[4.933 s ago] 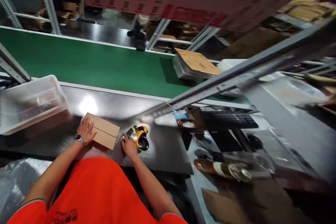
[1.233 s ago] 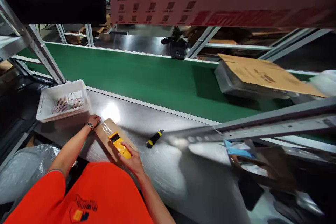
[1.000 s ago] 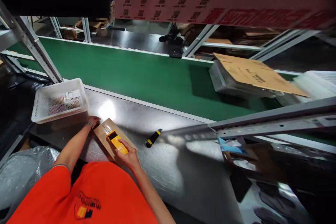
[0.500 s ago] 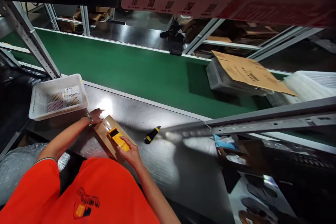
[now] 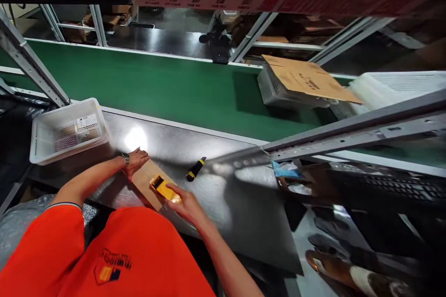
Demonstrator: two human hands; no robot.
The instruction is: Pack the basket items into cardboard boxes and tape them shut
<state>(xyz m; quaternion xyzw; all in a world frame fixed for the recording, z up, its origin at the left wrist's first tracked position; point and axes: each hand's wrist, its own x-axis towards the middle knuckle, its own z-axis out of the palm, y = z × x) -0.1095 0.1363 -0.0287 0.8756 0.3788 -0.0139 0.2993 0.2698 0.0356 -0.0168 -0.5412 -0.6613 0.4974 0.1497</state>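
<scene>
A small brown cardboard box lies at an angle on the metal worktop, close to my orange shirt. Around its far left end is my left hand, a watch on the wrist, with fingers along the far edge and thumb at the near side. My right hand grips a yellow tape dispenser held on the upper face of the box. To the right of the box lies a black and yellow utility knife, touched by neither hand.
A white plastic basket with some contents stands on the left. Behind the metal worktop runs a green conveyor belt, carrying a bin topped by flat cardboard. A metal rail crosses at right, above a keyboard.
My right hand has drawn the tape dispenser along the box toward the right, and the shiny tape strip at the far end no longer shows. My left hand has closed over that end.
</scene>
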